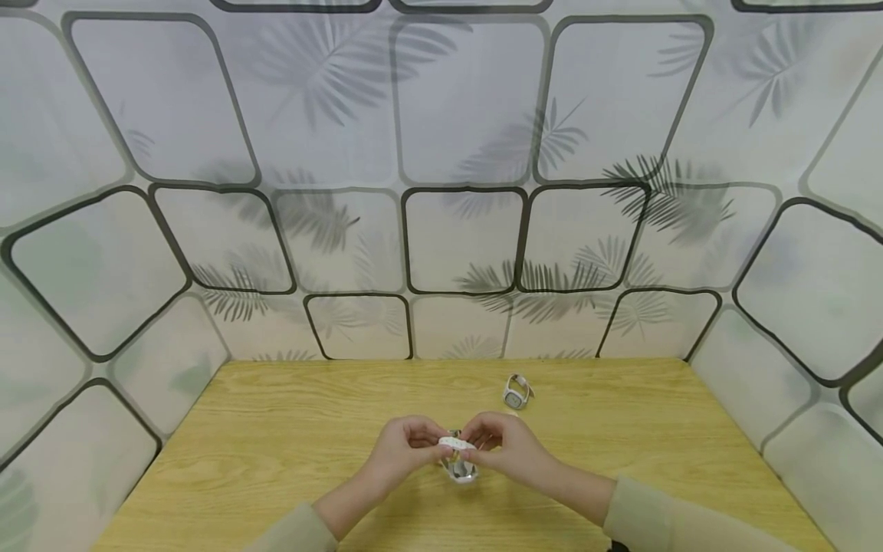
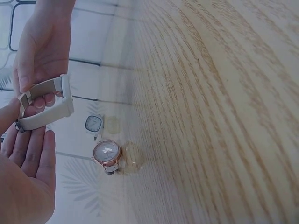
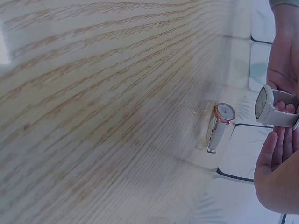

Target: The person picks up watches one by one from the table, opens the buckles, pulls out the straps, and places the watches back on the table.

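Observation:
A white wristwatch (image 1: 464, 474) is held just above the table between both hands, its strap bent round into a loop. My left hand (image 1: 403, 448) pinches one side of the strap between thumb and fingers. From the other side, my right hand (image 1: 507, 448) pinches the strap too, its fingertips close to the left ones. In the left wrist view the watch (image 2: 51, 107) shows its buckle end near the left thumb. Its dial (image 3: 261, 103) faces away from the fingers in the right wrist view.
A white-strapped watch with a squarish dial (image 1: 513, 399) stands on the wooden table (image 1: 297, 414), behind the right hand. A rose-gold watch (image 2: 107, 151) with a pale strap is also on the table. Patterned fabric walls (image 1: 462, 238) enclose the back and sides.

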